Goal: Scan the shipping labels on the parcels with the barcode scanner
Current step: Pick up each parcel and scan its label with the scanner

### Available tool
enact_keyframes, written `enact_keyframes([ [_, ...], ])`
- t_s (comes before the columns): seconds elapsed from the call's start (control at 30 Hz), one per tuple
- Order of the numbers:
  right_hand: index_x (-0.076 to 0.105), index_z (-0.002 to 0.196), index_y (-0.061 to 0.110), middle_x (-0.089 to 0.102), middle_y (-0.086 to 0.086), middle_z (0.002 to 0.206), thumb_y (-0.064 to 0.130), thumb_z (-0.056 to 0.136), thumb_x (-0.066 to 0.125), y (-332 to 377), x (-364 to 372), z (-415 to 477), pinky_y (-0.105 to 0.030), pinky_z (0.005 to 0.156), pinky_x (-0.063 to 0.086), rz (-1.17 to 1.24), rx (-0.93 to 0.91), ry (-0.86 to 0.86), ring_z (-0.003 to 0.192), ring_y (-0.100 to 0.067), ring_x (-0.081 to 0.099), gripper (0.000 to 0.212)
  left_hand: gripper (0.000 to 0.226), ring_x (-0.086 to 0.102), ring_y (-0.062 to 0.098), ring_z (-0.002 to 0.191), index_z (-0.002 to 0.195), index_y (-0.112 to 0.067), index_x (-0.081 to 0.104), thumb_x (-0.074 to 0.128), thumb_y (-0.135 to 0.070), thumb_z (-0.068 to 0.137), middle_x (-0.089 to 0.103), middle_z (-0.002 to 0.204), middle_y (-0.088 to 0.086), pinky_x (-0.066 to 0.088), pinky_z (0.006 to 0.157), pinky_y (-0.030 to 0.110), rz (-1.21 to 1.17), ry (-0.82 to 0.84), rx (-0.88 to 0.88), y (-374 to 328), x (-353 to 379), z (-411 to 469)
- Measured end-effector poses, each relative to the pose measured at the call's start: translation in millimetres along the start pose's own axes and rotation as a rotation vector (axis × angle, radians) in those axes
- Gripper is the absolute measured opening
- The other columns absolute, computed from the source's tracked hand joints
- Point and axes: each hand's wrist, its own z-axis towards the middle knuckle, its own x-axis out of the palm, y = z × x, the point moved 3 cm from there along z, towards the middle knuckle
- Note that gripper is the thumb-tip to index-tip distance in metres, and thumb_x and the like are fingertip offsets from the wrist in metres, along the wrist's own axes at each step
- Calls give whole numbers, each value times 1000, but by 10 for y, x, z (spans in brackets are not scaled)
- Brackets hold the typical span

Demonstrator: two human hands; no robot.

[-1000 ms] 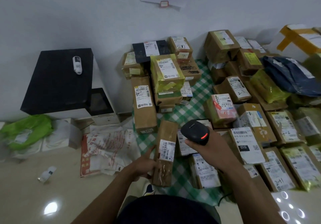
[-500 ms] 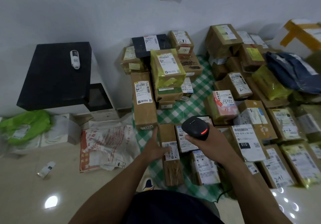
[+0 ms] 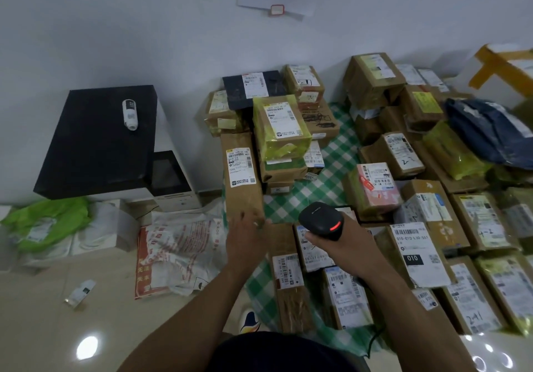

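- Clutched barcode scanner (image 3: 321, 221) in right hand (image 3: 350, 246), fingers wrapped round its grip, red light lit — over flat parcels (image 3: 288, 270) lying label-up on checked cloth (image 3: 331, 152).
- Held left hand (image 3: 246, 240) open, fingers spread, by near end of long brown parcel (image 3: 242, 178) — blurred, contact unclear.
- Hemmed in by stacked parcels (image 3: 281, 126) behind; printed bag (image 3: 178, 253) just left.

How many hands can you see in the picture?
2. The left hand is in the middle, at the near end of the long brown parcel. The right hand is beside it, gripping the barcode scanner.
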Motion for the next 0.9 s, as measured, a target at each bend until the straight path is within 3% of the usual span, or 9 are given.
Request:
enact_keyframes([
  [0.1, 58, 130, 38, 67, 17, 118, 49, 87, 80, 15, -5, 21, -31, 95, 48, 16, -12, 13, 110, -8, 63, 49, 50, 46, 34, 122, 138, -10, 50, 62, -39, 99, 48, 137, 17, 45, 100, 46, 101, -108, -70, -11, -114, 281],
  [0.23, 61, 125, 35, 69, 14, 103, 48, 87, 81, -10, -30, 54, -27, 83, 47, 23, -12, 13, 98, -10, 67, 45, 88, 36, 38, 140, 154, -12, 30, 76, -45, 88, 34, 155, 18, 36, 114, 52, -130, -10, -338, 174, -119, 549],
  [0.37, 61, 127, 34, 69, 16, 109, 49, 86, 81, -69, -52, 84, -26, 85, 50, 14, -12, 5, 102, -6, 66, 48, 128, 53, 32, 132, 158, -14, 19, 99, -37, 60, 47, 150, 13, 46, 111, 54, -675, 130, -561, 423, -45, 608],
  [0.47, 60, 126, 35, 69, 17, 111, 49, 85, 82, -87, -62, 107, -26, 85, 51, 1, 1, 3, 102, -3, 65, 49, 128, 55, 32, 131, 160, -21, 13, 98, -29, 66, 47, 151, 10, 52, 106, 53, -807, 185, -554, 509, 49, 490],
  [0.6, 61, 124, 35, 70, 17, 105, 49, 85, 82, -68, -45, 135, -23, 78, 47, 5, -11, 14, 98, -2, 65, 47, 120, 57, 24, 122, 160, -27, 16, 95, -25, 70, 50, 144, 5, 57, 88, 37, -896, 147, -491, 563, 102, 321],
  [0.7, 63, 120, 33, 67, 16, 89, 47, 85, 83, -55, -20, 155, -23, 74, 44, 4, -23, 30, 84, -3, 64, 43, 136, 56, 28, 129, 159, -40, 14, 102, -41, 56, 49, 149, 5, 53, 103, 53, -928, 159, -486, 608, 121, 266],
  [0.77, 63, 120, 33, 67, 16, 90, 45, 86, 83, -40, -5, 156, -23, 75, 44, 4, -38, 38, 83, -4, 64, 41, 142, 56, 29, 130, 157, -46, 16, 104, -46, 47, 49, 151, 5, 52, 104, 58, -939, 160, -507, 654, 142, 228],
  [0.9, 61, 120, 38, 71, 15, 97, 48, 85, 83, -25, 3, 132, -25, 75, 47, 7, -43, 38, 87, -6, 68, 43, 148, 55, 31, 129, 160, -44, 10, 106, -31, 47, 48, 150, 7, 52, 104, 58, -988, 170, -544, 721, 125, 182],
])
